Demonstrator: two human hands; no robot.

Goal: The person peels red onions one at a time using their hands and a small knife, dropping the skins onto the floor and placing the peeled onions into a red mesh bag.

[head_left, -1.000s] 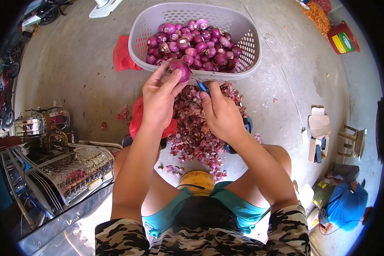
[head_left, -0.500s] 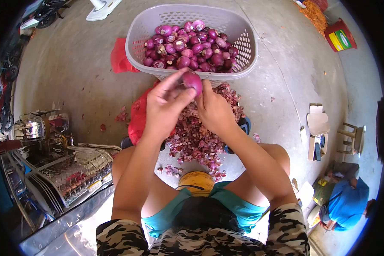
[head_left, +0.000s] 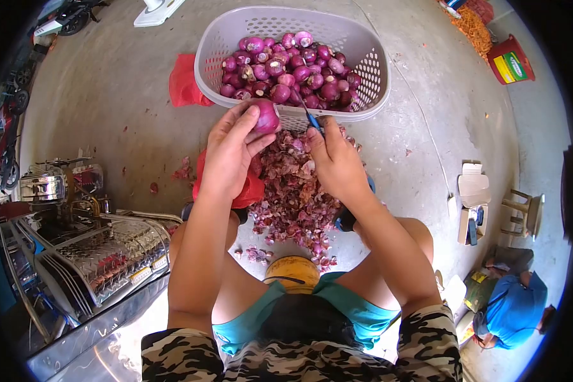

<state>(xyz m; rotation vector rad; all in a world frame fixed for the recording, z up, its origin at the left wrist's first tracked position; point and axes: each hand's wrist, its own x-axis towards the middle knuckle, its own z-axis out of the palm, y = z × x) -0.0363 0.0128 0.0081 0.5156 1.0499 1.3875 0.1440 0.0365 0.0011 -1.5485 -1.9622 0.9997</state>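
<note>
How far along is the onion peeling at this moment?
Done: the basket holds many peeled onions, and peelings are heaped on the floor. In hand: the left hand grips one onion; the right hand holds a blue-handled knife. How many onions remain unpeeled cannot be told.

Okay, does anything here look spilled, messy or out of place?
Mostly the heap of onion skins spread over the concrete floor below the basket, with stray scraps beyond it. A red mesh bag lies crumpled beside the basket.
</note>
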